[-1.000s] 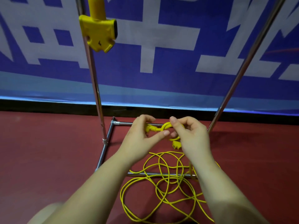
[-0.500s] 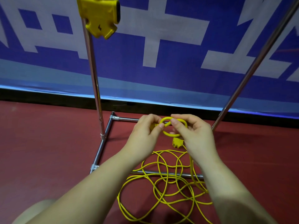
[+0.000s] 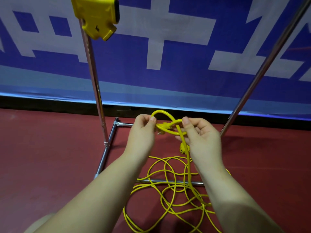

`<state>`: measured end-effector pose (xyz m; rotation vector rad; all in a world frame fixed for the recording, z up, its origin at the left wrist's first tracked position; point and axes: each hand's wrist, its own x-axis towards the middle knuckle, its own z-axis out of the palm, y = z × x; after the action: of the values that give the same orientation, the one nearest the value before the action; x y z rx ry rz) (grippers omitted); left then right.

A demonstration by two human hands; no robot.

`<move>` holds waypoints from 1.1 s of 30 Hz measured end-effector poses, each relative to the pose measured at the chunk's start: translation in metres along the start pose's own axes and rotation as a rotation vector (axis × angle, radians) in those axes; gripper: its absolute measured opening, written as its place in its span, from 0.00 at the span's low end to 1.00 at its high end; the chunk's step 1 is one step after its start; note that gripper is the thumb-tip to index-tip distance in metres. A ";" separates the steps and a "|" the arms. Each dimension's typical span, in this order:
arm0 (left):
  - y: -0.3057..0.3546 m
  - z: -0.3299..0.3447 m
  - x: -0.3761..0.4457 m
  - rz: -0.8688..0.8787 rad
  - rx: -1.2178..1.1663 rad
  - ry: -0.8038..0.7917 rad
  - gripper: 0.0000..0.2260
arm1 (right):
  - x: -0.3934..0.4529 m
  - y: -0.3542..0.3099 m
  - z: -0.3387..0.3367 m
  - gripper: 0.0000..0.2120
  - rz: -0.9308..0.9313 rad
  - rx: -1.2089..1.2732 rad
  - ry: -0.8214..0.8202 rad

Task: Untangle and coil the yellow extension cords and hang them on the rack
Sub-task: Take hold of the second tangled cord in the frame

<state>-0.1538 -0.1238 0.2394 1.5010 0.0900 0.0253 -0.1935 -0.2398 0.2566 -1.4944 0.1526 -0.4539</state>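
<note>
A thin yellow extension cord [image 3: 170, 197] lies in tangled loops on the red floor, over the rack's lower bar. Its upper end forms a small knot-like loop [image 3: 165, 119] held up between both hands. My left hand [image 3: 143, 132] pinches the loop's left side next to a yellow plug. My right hand [image 3: 200, 137] pinches the right side, and a strand drops down past a small yellow connector [image 3: 183, 147]. A yellow multi-socket block [image 3: 97, 15] hangs at the top left, in front of the rack's left pole [image 3: 94, 78].
The metal rack has a slanted right pole [image 3: 262, 68] and base bars [image 3: 107, 153] on the red floor [image 3: 50, 157]. A blue and white banner [image 3: 168, 56] closes off the back. My knee [image 3: 38, 224] shows at the bottom left.
Both hands have spread apart a little and the held loop has opened wider, with one arc now rising above the fingers. The view has tilted, so the socket block sits higher in frame.
</note>
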 end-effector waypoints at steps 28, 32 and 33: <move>-0.001 -0.002 -0.013 0.070 0.111 -0.151 0.13 | 0.007 -0.001 -0.019 0.08 0.068 -0.053 0.052; 0.006 0.002 -0.012 -0.389 -0.250 -0.351 0.19 | 0.002 0.003 -0.012 0.06 0.029 -0.134 -0.098; 0.008 0.001 -0.010 -0.409 -0.343 -0.348 0.16 | 0.000 0.005 -0.010 0.06 0.020 -0.179 -0.150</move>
<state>-0.1638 -0.1254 0.2474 1.1041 0.1046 -0.5237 -0.1965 -0.2494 0.2511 -1.6952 0.0920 -0.3166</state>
